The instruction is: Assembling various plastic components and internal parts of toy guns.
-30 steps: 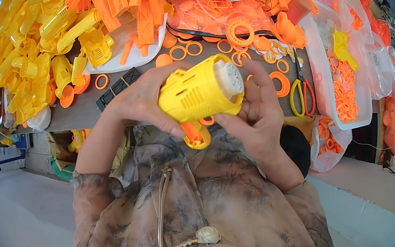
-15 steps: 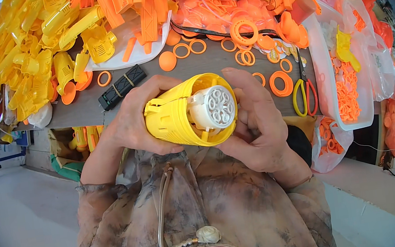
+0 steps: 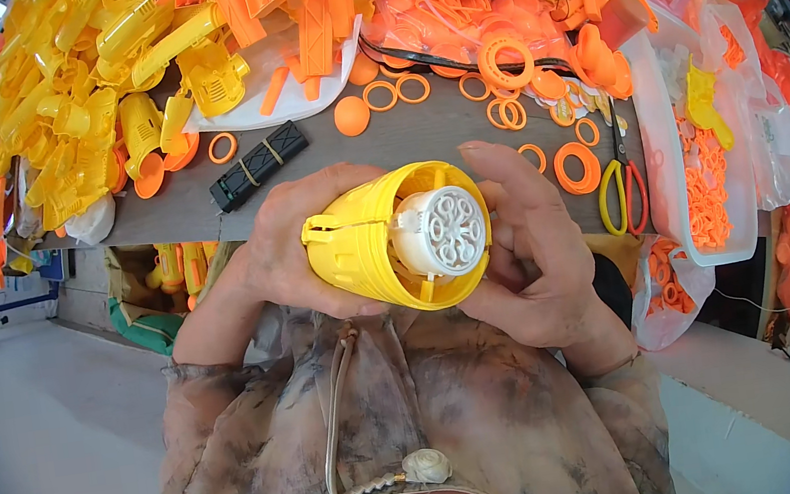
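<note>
A yellow cylindrical plastic housing (image 3: pixel 351 253) is held over the near edge of the table, its wide round mouth tilted up to the right. Inside that mouth sits a white round insert (image 3: pixel 453 231) with a ring of several small tubes on its face. My left hand (image 3: pixel 289 247) wraps round the narrower end, thumb below and fingers behind. My right hand (image 3: pixel 544 261) is at the rim on the other side. Its thumb presses near the lower edge, the index finger is raised, and the other fingers curl beside the rim, partly hidden.
Yellow plastic shells (image 3: pixel 84 119) heap at the far left, orange parts (image 3: pixel 314 31) at the back. A black rubber-banded block (image 3: pixel 259 165), an orange ball (image 3: pixel 353 116) and orange rings (image 3: pixel 577 168) lie on the table. Scissors (image 3: pixel 622 195) rest beside a white bin (image 3: pixel 733 245) of orange pieces.
The housing has turned slightly, so the white insert's face shows more fully toward me. Both hands keep their hold. The whole view has shifted a little.
</note>
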Demonstrator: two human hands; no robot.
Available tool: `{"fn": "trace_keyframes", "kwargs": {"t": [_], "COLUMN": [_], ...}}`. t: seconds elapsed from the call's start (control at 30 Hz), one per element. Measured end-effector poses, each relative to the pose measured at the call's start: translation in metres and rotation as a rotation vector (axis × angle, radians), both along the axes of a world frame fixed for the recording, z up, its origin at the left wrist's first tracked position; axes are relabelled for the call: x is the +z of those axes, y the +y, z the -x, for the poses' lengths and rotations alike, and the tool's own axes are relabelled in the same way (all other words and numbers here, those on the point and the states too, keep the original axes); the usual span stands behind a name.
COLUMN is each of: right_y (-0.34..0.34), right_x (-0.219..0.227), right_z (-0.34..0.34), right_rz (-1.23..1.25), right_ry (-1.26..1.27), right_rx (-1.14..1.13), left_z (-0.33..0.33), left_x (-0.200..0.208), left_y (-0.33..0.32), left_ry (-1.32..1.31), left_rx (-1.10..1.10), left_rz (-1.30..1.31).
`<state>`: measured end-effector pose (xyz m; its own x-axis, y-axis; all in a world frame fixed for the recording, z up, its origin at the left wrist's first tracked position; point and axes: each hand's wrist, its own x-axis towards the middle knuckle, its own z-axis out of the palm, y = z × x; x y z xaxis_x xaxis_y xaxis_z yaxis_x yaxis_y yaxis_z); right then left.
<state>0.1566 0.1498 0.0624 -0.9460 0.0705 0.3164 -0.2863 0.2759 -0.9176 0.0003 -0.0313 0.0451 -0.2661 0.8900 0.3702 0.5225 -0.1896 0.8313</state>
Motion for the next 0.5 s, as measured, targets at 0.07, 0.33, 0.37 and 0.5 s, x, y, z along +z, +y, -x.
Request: {"fn": "trace_keyframes", "kwargs": {"t": [0.07,0.33,0.37,0.5], "right_y": [0.000,0.012,0.009,-0.005], "right_x": [0.001,0.032,0.034,0.023], "right_z": [0.000,0.012,0.014,0.024], "right_rz": [-0.017,-0.444,-0.478,-0.365], "right_ry": [0.005,0.131,0.135,0.151], "right_rx": [-0.001,-0.004,-0.009,0.036], "left_z": [-0.001,-0.005,-0.006,-0.007], "left_x": [0.002,0.005,0.004,0.003], "left_y": [0.000,-0.003,-0.002,0.000], "left_ry": [-0.005,0.095,0.103,0.150], "left_rx": [0.011,0.124,0.124,0.157], "left_rz": [-0.005,-0.015,-0.013,-0.021]}}
